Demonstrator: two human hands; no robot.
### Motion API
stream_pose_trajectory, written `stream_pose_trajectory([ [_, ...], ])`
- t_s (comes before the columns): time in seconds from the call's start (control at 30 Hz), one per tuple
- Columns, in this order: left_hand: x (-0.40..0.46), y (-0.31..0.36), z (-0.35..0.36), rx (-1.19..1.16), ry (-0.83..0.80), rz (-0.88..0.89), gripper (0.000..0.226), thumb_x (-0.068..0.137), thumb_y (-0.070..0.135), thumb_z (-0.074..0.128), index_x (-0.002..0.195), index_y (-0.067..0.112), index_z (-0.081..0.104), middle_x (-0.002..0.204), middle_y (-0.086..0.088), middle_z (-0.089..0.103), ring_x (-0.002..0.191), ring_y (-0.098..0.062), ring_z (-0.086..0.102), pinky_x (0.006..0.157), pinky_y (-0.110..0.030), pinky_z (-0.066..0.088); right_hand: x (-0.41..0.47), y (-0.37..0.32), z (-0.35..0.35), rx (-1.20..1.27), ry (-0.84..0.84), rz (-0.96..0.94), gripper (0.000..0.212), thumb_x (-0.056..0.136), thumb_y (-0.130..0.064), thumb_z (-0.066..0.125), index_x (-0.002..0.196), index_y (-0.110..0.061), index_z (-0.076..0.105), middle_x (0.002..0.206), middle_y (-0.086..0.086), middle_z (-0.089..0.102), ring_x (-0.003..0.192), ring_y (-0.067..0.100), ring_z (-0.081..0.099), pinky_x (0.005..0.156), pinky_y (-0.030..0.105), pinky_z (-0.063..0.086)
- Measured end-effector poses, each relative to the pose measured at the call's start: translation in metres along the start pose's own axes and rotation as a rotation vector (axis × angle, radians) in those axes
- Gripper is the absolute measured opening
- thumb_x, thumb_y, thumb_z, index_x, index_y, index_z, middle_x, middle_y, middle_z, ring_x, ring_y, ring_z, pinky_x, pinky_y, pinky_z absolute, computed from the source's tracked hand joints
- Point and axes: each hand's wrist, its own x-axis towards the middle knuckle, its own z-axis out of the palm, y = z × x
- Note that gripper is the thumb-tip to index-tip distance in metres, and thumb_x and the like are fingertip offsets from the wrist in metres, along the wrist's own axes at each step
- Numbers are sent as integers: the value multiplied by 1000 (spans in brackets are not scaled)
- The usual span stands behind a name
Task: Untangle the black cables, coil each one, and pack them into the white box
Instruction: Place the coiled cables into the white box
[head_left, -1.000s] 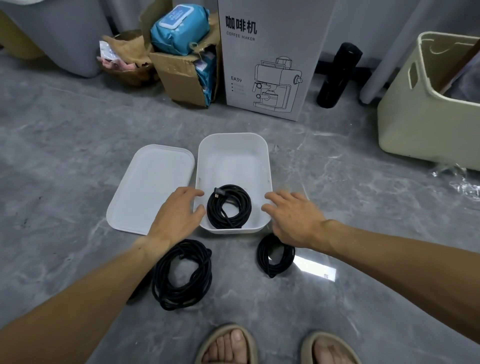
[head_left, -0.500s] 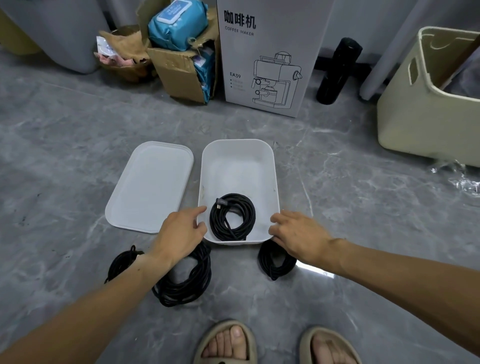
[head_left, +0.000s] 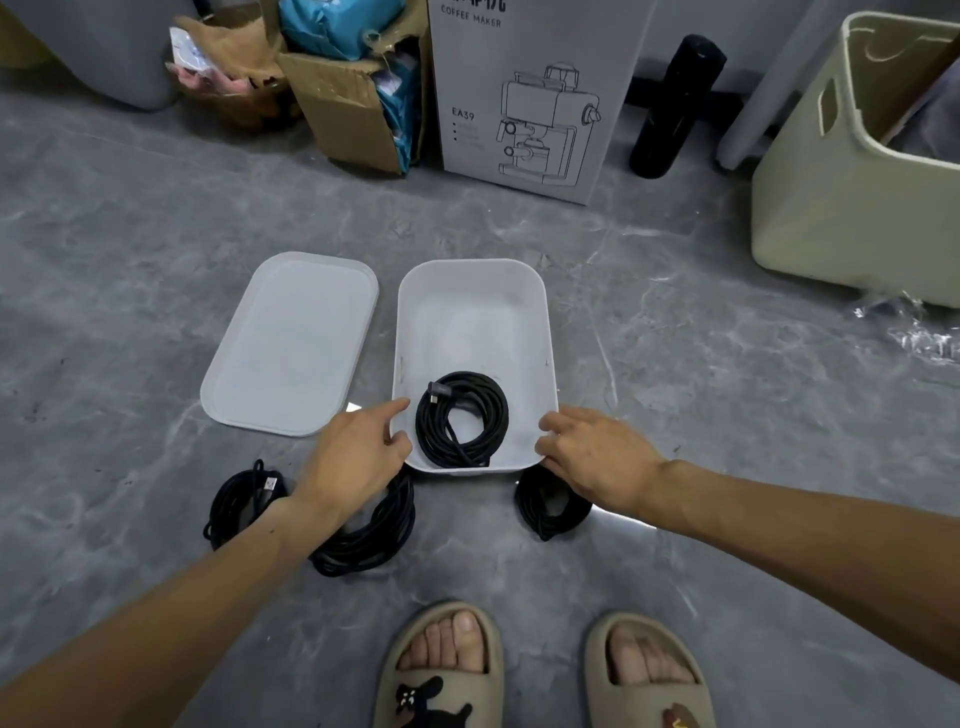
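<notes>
The white box (head_left: 470, 291) stands open on the grey floor, with one coiled black cable (head_left: 461, 419) lying in its near end. Its white lid (head_left: 293, 340) lies flat to the left. My left hand (head_left: 358, 457) touches the box's near left corner with relaxed fingers. My right hand (head_left: 592, 457) rests at the near right corner, fingers loose. Three more coiled black cables lie on the floor by the box's near side: a large coil (head_left: 371, 535) under my left wrist, a smaller coil (head_left: 236, 501) left of it, and a small coil (head_left: 548, 512) below my right hand.
A coffee maker carton (head_left: 530, 93), a torn cardboard box (head_left: 348, 109), a black bottle (head_left: 675, 104) and a cream bin (head_left: 852, 171) line the back. Crumpled plastic film (head_left: 914, 327) lies at right. My sandalled feet (head_left: 540, 670) are near the bottom edge.
Both hands have drawn back from over the box toward its near corners. The view tilted down, revealing a further coil at the left.
</notes>
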Motion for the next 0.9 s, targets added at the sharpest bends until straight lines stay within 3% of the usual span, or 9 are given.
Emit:
stream_pose_trajectory([
  [0.3, -3, 1, 1, 18, 16, -9, 48, 95, 20, 51, 143, 25, 52, 83, 0, 68, 81, -13, 51, 76, -23, 37, -2, 0, 2, 31, 0, 3, 31, 105, -25, 38, 101, -9, 64, 115, 8, 57, 111, 28, 51, 96, 36, 40],
  [0.73, -9, -3, 7, 15, -19, 15, 48, 95, 21, 52, 142, 26, 52, 68, 4, 62, 80, -14, 54, 74, -21, 36, -12, 0, 5, -23, -5, -33, 34, 106, -30, 36, 101, -12, 64, 115, 4, 56, 109, 25, 52, 93, 36, 44],
  [0.9, -12, -6, 9, 30, -13, 31, 47, 96, 23, 53, 142, 27, 52, 72, 8, 61, 80, -12, 55, 74, -20, 36, -15, -1, 9, -43, 13, -58, 32, 105, -28, 38, 98, -12, 65, 110, 5, 58, 105, 26, 54, 89, 37, 46],
])
